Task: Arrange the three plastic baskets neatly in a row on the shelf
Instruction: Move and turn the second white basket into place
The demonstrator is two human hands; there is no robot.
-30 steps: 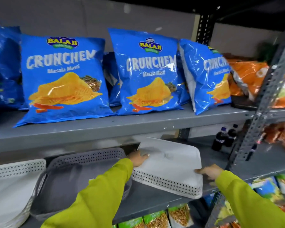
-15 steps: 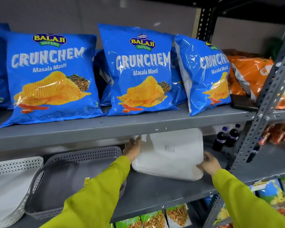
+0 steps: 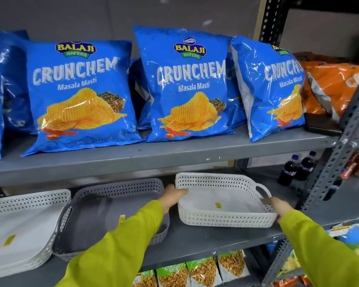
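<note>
Three perforated plastic baskets stand on the grey middle shelf (image 3: 205, 243). A white basket (image 3: 19, 230) sits at the far left, partly cut off by the frame edge. A grey basket (image 3: 104, 208) is beside it in the middle. A second white basket (image 3: 222, 197) is at the right, open side up. My left hand (image 3: 172, 196) grips its left rim and my right hand (image 3: 278, 206) grips its right rim near the handle. Both arms wear yellow-green sleeves.
Blue Crunchem wafer bags (image 3: 187, 85) line the shelf above, orange bags (image 3: 332, 83) to their right. Dark soda bottles (image 3: 296, 168) stand at the back right of the middle shelf. A slotted metal upright (image 3: 336, 162) rises at the right. Snack packets (image 3: 197, 272) fill the shelf below.
The right white basket was bottom up, then tipped on edge, and now sits open side up on the shelf. Both hands stayed on its sides throughout.
</note>
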